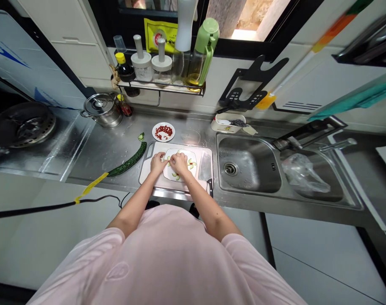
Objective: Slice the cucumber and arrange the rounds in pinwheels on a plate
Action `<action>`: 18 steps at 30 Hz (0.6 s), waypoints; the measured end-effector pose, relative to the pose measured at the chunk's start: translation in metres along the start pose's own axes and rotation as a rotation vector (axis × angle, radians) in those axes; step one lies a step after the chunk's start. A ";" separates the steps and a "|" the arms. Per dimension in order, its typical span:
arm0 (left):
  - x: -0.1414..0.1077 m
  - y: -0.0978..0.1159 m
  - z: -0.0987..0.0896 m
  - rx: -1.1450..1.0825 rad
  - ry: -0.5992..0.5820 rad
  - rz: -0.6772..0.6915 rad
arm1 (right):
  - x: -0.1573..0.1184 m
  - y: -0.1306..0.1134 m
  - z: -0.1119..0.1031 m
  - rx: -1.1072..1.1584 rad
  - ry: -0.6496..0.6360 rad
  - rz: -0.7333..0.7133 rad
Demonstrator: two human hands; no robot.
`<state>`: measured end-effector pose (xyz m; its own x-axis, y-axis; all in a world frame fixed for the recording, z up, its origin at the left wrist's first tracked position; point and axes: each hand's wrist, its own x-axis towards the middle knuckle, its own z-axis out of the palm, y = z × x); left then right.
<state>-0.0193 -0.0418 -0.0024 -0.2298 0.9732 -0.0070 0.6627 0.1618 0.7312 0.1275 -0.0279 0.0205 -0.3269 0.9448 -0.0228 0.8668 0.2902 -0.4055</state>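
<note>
A white plate (183,156) with several green cucumber pieces set in flower shapes, some with red centres, lies on the cutting board (161,184). My left hand (158,163) is at the plate's left edge, fingers pinched together. Over the upper middle of the plate is my right hand (179,163), its fingers closed too. The fingertips of both hands nearly meet over a cucumber piece; what they hold is too small to name. A knife (210,187) rests at the board's right side. Behind the board sits a small plate (155,134) of red pieces.
A cucumber (128,164) and a cut end (141,136) lie left of the board. Farther left are a lidded pot (105,113) and a wok (21,125). The sink (250,163) is on the right. Bottles and jars stand on a rack (167,87) behind.
</note>
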 end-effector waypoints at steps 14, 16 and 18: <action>0.002 0.001 -0.003 -0.056 -0.010 -0.046 | -0.002 0.002 -0.001 0.021 0.046 -0.006; 0.003 0.001 -0.005 -0.074 -0.011 -0.072 | -0.003 0.003 -0.002 0.023 0.058 -0.004; 0.004 0.001 -0.006 -0.080 -0.007 -0.078 | -0.003 0.003 -0.002 0.024 0.061 0.001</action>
<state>-0.0238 -0.0387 0.0021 -0.2736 0.9593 -0.0706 0.5841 0.2240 0.7801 0.1319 -0.0298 0.0210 -0.3017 0.9528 0.0322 0.8576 0.2860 -0.4275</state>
